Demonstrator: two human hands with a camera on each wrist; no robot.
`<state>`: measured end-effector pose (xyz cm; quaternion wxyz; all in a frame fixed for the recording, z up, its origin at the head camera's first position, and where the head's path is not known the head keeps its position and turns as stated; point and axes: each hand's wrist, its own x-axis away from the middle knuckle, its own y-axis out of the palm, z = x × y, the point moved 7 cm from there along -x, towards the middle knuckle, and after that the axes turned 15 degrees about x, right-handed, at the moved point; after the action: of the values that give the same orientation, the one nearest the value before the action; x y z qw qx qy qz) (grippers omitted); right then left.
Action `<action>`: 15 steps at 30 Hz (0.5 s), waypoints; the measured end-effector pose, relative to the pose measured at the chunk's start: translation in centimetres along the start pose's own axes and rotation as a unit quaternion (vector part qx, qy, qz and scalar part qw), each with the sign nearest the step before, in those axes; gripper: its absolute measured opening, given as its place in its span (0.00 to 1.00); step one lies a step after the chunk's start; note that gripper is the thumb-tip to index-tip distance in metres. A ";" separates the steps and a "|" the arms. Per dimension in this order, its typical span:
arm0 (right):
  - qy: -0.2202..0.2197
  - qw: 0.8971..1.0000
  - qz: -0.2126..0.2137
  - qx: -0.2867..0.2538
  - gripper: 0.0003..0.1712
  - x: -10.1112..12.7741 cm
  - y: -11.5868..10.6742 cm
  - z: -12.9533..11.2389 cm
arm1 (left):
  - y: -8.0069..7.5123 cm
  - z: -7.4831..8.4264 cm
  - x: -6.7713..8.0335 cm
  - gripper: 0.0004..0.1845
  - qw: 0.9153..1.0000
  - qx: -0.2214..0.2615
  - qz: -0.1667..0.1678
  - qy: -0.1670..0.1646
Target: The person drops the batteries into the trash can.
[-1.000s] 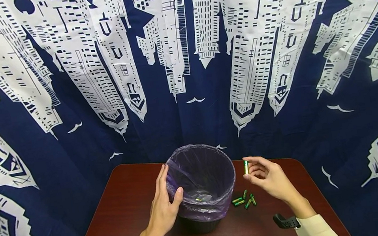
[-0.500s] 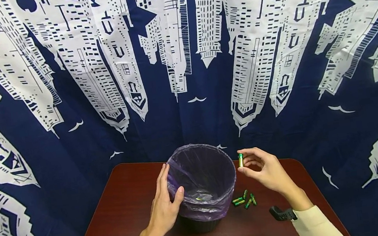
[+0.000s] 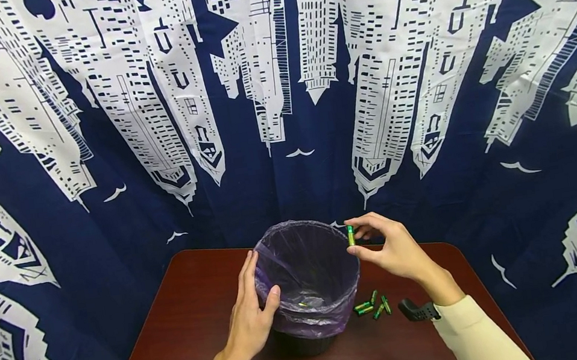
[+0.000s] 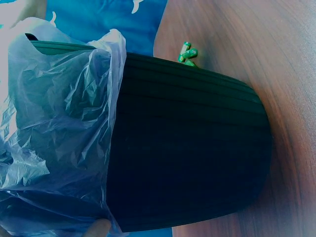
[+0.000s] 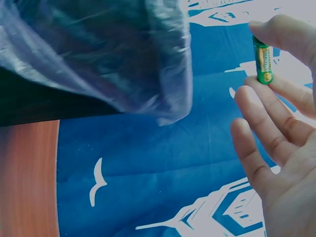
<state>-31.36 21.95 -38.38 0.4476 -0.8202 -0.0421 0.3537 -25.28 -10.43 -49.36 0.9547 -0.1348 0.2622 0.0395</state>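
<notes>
A dark trash can (image 4: pixel 197 143) stands upright on the table, lined with a thin purple plastic bag (image 3: pixel 318 322) folded over its rim. My left hand (image 3: pixel 252 318) rests against the near left side of the lined rim, fingers fairly straight and thumb on the bag. My right hand (image 3: pixel 393 248) pinches a green and gold battery (image 5: pixel 263 61) end to end between thumb and fingertip. That battery is upright at the can's right rim, above the table. Several similar batteries (image 3: pixel 379 308) lie loose to the right of the can. Something small and yellowish shows at the bag's bottom.
The reddish-brown wooden table (image 3: pixel 183 297) has rounded far corners. Right behind it hangs a navy curtain (image 3: pixel 289 186) printed with white upside-down buildings. A black wrist strap (image 3: pixel 419 310) is on my right wrist.
My right hand has moved left and upward with the battery, from beside the trash can to its right rim. The left hand and the loose batteries have stayed in place.
</notes>
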 end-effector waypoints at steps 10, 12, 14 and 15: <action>-0.029 0.998 -0.023 0.042 0.28 -2.1 -0.1 -2.0 | 0.1 0.0 0.1 0.45 1.000 -0.001 0.002 0.005; -0.030 0.998 -0.030 0.051 0.28 -2.4 0.0 -2.2 | 0.1 0.0 0.1 0.45 1.000 -0.001 0.003 0.007; -0.031 0.997 -0.036 0.057 0.28 -2.6 0.0 -2.4 | 0.0 0.0 0.1 0.45 1.000 -0.002 0.003 0.007; -0.033 0.997 -0.038 0.059 0.28 -2.8 0.0 -2.5 | 0.0 0.0 0.1 0.45 1.000 -0.002 0.003 0.006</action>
<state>-31.86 19.09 -36.00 0.5068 -0.7781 -0.0672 0.3650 -25.25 -10.41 -49.41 0.9527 -0.1366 0.2683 0.0418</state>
